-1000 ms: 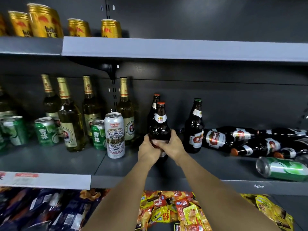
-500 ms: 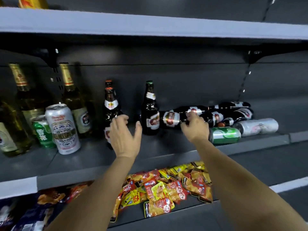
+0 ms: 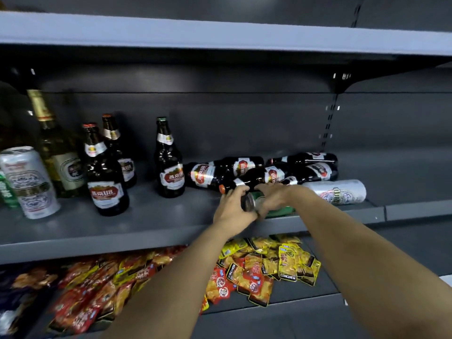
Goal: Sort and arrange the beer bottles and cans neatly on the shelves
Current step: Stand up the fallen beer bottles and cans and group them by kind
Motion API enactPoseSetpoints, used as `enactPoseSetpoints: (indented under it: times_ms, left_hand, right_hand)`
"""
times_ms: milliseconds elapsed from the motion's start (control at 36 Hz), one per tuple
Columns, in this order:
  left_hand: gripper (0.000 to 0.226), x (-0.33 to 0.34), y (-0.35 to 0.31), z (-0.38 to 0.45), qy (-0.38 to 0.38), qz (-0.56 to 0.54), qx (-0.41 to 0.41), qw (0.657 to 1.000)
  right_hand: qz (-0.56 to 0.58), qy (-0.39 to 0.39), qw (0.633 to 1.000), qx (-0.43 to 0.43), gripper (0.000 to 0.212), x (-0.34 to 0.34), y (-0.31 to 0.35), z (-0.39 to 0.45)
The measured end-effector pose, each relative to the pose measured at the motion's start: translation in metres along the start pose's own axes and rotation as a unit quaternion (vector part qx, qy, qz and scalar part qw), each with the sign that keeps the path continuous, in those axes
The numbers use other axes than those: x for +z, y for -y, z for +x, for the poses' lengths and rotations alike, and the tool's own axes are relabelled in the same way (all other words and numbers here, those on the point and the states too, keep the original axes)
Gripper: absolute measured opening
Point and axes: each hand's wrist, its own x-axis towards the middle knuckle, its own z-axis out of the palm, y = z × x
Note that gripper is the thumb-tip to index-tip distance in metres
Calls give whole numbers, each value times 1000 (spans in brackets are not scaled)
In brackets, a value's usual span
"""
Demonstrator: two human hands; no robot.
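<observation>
A green can (image 3: pixel 281 211) lies on its side near the front of the middle shelf (image 3: pixel 122 238). My left hand (image 3: pixel 231 207) curls round its silver end, and my right hand (image 3: pixel 272 195) grips it from above. Right behind my hands several dark beer bottles (image 3: pixel 203 174) lie in a heap, with a white can (image 3: pixel 342 192) lying to their right. Three dark bottles stand upright to the left: one in front (image 3: pixel 105 184), one behind it (image 3: pixel 119 155) and one apart (image 3: pixel 170 167).
At the far left stand a green glass bottle with gold foil (image 3: pixel 57 150), a white can (image 3: pixel 28 182) and part of a green can (image 3: pixel 6 192). An upper shelf (image 3: pixel 220 33) overhangs. Snack packets (image 3: pixel 256 272) are piled on the lower shelf.
My left hand has swung right, away from the upright bottles, onto the green can. My right hand has come down from the lying bottles to the same can. The view has shifted right.
</observation>
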Motion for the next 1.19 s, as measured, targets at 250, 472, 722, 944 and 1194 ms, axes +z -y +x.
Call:
enactPoseSetpoints:
  times_ms: [250,472,722,944,1194]
  left_hand:
    - [94,14,-17,1,26,155,20,987]
    - [77,-5,-12,5,-120,187,-12,975]
    - [64,-52,24,3,-275,-39,-177,944]
    - [60,-87,71,0,-356,-56,-231,904]
    - [63,-97,93,6,-357,-58,-232,903]
  right_hand:
    - [-60,-30,997,-26,98,-10,-20,0]
    - [118,-151,969,-155,91,-22,23,1]
    - [356,-285,883,-110,62,-8,43,30]
    - [-53,-228,972,26,91,-4,9,55]
    - [-201,-250,947,28,89,19,13,75]
